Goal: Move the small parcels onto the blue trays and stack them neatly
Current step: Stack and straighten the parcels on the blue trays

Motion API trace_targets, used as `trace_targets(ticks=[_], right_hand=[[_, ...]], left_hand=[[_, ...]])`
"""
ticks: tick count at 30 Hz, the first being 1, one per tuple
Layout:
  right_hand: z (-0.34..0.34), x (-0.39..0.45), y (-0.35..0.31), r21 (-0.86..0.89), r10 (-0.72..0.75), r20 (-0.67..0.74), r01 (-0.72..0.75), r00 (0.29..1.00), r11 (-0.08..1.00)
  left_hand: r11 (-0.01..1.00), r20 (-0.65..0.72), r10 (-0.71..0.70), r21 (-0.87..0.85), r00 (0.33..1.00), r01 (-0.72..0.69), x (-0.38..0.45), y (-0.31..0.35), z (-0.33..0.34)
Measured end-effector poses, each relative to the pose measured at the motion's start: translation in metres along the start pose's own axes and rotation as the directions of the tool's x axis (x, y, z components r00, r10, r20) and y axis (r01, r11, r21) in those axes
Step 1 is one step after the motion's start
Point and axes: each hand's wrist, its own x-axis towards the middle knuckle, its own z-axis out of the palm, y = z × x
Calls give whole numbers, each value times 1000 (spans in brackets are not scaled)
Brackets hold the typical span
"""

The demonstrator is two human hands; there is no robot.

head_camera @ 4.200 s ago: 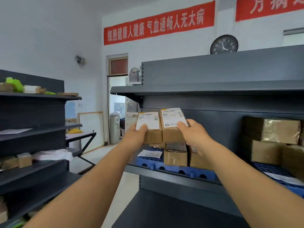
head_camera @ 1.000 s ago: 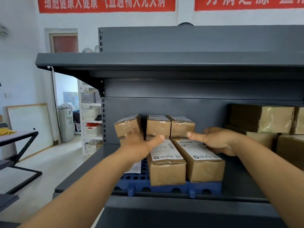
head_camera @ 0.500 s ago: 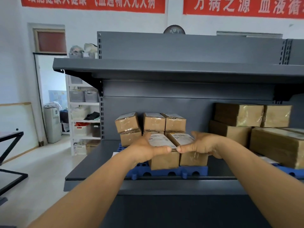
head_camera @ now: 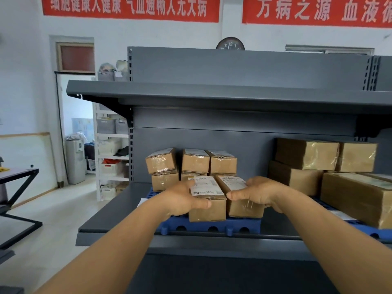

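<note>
Two small brown parcels with white labels lie side by side at the front of a blue tray [head_camera: 212, 227] on the grey shelf. My left hand [head_camera: 182, 200] clasps the left parcel [head_camera: 206, 195] from its left side, thumb across its front corner. My right hand [head_camera: 257, 192] clasps the right parcel [head_camera: 244, 207] from its right side, thumb over its top. Behind them on the same tray stand three low stacks of similar parcels [head_camera: 195, 163]; the leftmost stack's top parcel [head_camera: 161, 160] sits slightly askew.
Larger taped cartons [head_camera: 307, 154] fill the shelf's right part on another blue tray [head_camera: 379, 232]. An upper shelf [head_camera: 212, 96] overhangs the parcels. A white paper slip [head_camera: 141, 202] lies left of the tray. A black table [head_camera: 19, 172] stands at far left.
The two parcels I held in the air above the tray now rest on its front. Over the last second my view pulled back and my hands slid to the parcels' front ends.
</note>
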Motion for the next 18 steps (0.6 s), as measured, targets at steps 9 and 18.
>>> trace_targets(ticks=[9, 18], right_hand=[[-7, -11, 6, 56, -145, 60, 142, 988, 988], [-15, -5, 10, 28, -151, 54, 150, 987, 988]], left_hand=[[998, -34, -63, -23, 997, 62, 2, 6, 6], [995, -47, -43, -92, 998, 39, -2, 14, 5]])
